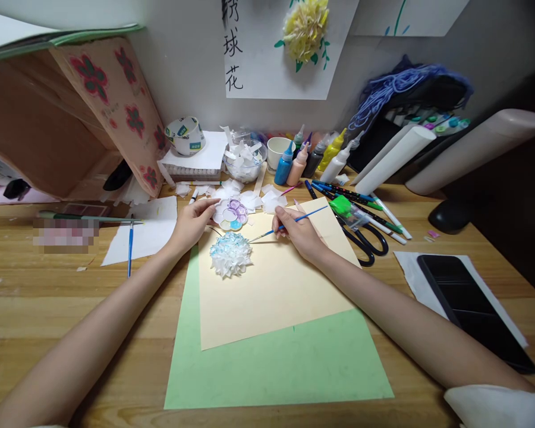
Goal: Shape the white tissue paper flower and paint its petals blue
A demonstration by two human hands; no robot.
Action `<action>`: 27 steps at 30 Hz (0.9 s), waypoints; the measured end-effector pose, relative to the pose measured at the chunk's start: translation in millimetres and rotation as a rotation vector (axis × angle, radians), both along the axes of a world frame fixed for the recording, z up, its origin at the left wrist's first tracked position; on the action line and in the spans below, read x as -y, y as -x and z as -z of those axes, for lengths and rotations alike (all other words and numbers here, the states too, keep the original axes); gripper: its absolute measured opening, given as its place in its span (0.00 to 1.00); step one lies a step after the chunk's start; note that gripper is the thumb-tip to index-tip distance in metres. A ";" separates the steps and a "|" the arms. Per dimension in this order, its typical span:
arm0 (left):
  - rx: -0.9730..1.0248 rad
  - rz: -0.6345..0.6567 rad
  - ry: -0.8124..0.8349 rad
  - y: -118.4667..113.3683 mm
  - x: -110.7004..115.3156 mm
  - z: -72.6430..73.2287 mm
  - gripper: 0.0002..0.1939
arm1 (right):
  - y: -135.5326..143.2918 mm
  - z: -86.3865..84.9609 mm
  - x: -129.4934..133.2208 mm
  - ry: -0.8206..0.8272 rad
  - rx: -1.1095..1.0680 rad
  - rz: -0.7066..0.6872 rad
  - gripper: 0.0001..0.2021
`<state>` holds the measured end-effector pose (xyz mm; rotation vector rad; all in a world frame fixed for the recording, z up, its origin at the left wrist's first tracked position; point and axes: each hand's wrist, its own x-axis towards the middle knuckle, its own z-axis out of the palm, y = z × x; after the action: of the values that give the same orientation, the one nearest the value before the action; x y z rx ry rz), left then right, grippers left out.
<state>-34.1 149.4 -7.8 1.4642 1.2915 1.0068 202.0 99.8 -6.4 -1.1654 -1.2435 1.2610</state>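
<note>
My right hand (294,229) is closed round a thin blue paintbrush (310,213), its tip pointing left beside a ruffled paper flower (230,255). The flower is white with light blue paint on its upper part and lies on a cream sheet (267,297). My left hand (199,219) grips the left rim of a small white paint palette (223,221), which has purple and blue paint in its wells. Beneath the cream sheet lies a larger green sheet (276,374).
Paint bottles (284,163), a white cup (279,153) and a bowl of paper scraps (245,163) line the back. Markers (361,199) and black-handled scissors (370,244) lie right. A phone-like black slab (468,303) is farther right; a painted cardboard box (111,107) stands left.
</note>
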 end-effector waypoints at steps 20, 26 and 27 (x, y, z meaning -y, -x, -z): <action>-0.034 0.005 0.003 2.7 -2.3 3.6 0.21 | -1.9 3.5 -1.3 -0.112 0.105 -0.089 0.20; -0.017 0.005 0.007 4.1 -4.5 6.7 0.22 | -0.9 1.7 1.0 -0.103 0.111 -0.115 0.19; -0.020 0.008 0.000 4.4 -5.0 7.5 0.21 | -0.9 1.6 1.1 -0.103 0.107 -0.116 0.19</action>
<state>-38.5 154.3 -15.4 1.4818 1.2983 0.9897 202.9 98.7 -8.0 -1.1118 -1.4556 1.2166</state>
